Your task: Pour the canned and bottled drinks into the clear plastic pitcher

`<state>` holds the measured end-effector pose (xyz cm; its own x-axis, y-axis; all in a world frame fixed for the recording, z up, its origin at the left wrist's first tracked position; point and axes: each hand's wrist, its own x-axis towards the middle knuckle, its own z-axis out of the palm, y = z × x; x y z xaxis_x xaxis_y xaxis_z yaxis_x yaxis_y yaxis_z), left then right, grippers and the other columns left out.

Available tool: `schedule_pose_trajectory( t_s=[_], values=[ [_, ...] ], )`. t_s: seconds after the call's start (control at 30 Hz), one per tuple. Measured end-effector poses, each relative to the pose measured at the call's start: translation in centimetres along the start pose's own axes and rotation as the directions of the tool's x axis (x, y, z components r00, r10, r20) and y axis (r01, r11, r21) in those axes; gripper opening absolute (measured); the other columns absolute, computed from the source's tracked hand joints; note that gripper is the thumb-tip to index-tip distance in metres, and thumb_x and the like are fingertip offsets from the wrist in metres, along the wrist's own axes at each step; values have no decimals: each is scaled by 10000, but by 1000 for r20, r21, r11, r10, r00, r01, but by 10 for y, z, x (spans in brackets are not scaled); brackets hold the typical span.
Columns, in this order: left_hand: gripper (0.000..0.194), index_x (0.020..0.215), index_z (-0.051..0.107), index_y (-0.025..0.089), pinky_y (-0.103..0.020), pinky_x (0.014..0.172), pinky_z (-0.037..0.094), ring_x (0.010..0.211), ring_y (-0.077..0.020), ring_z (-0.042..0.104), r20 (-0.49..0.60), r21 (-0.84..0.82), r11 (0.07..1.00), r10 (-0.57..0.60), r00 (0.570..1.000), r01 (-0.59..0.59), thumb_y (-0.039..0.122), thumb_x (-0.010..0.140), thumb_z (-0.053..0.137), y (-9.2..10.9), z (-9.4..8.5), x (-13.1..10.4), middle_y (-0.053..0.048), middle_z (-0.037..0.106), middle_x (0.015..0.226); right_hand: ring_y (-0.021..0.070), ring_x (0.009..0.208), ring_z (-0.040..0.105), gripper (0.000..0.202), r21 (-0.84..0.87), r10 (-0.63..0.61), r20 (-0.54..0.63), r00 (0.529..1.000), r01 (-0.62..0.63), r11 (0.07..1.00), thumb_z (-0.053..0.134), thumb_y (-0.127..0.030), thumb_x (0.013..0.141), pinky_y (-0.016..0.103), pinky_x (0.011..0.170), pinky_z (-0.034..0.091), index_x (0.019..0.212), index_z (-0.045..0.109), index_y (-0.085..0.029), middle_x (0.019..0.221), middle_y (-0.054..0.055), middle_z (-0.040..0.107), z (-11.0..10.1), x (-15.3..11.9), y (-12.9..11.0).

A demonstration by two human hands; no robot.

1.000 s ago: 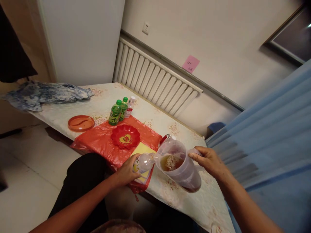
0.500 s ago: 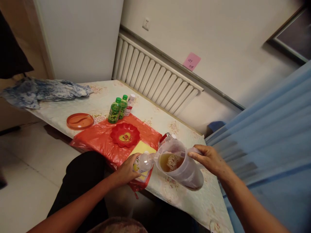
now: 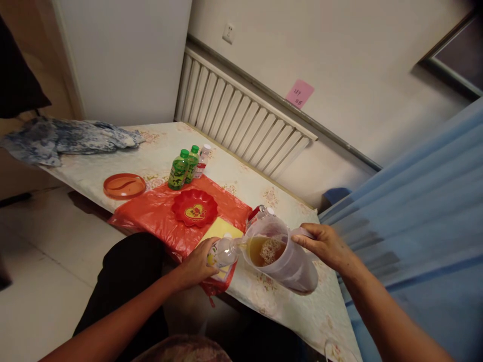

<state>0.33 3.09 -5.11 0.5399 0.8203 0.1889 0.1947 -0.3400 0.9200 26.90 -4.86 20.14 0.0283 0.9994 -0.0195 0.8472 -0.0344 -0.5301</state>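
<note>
Curled around a clear bottle [image 3: 226,251] near the front edge of the table [image 3: 279,305], the left hand [image 3: 199,264] meets a tilted pitcher [image 3: 294,266] of foamy brown liquid [image 3: 269,252], its handle clasped by the right hand [image 3: 322,245]; a red dish [image 3: 181,211] lies farther left.

My pitcher [image 3: 293,264] looks cloudy, smooth plastic; left of it, my bottle [image 3: 226,251] is clear and glossy, the plate [image 3: 194,208] shiny plastic, the sheet [image 3: 145,213] crinkled, glossy film.
</note>
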Motion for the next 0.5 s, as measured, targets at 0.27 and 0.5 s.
schedule_pose_trajectory(
  t_s=[0.27, 0.5],
  values=[
    [733, 1301, 409, 194, -404, 1080, 388, 1225, -259, 500, -1, 13, 1000, 13, 1000, -13, 102, 603, 616, 1, -1, -1, -83, 537, 1298, 103, 571, 357, 455, -40, 12, 71, 997, -9, 999, 597, -588, 806, 228, 512, 286, 623, 519, -178, 591, -43, 397, -2, 0, -7],
    [733, 1303, 406, 218, -405, 1074, 391, 1227, -260, 496, 1, 21, 1000, 9, 1000, -9, 111, 611, 625, 2, -1, -2, -73, 538, 1300, 105, 578, 368, 439, -24, 13, 90, 996, -11, 1000, 601, -577, 813, 233, 518, 284, 643, 542, -176, 601, -43, 411, -2, 1, -5]
  ],
)
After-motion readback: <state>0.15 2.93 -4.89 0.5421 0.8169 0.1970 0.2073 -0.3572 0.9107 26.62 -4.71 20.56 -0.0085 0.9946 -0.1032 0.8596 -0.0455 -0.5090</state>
